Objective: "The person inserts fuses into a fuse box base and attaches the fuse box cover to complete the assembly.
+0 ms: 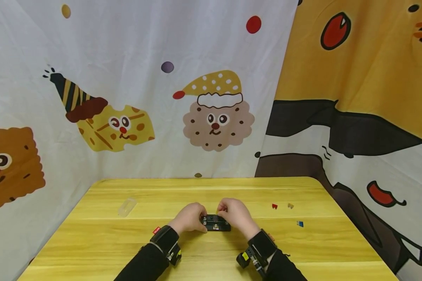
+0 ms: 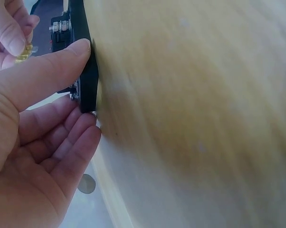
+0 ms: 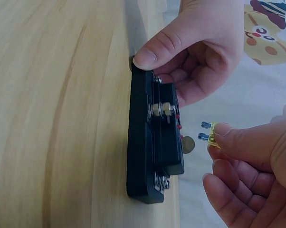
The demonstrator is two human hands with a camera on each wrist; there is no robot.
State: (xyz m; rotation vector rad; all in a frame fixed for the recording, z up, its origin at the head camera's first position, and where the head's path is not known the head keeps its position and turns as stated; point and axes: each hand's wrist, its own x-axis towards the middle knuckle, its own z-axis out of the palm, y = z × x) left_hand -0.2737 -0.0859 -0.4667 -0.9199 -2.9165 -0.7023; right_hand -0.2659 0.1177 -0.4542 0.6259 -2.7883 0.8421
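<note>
Black fuse block sat on the surface, left hand gripping its left end while the right hand pinched a yellow fuse just off it, prongs facing the block. Looked like the lining-up step, so the next move probably called for squaring those prongs up before pushing. A blue piece lay off right, a red piece farther back, then the cartoon curtain.

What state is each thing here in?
Black rectangular plastic fuse block: flat on yellow wood-grain table, held by left grip.
Yellow translucent plastic blade fuse: pinched in right grip, unplugged.
Small red plastic piece: lying loose.
Small tan plastic piece: lying loose.
Small blue plastic piece: lying loose.
Clear rectangular plastic case: lying loose; open or shut, unclear.
</note>
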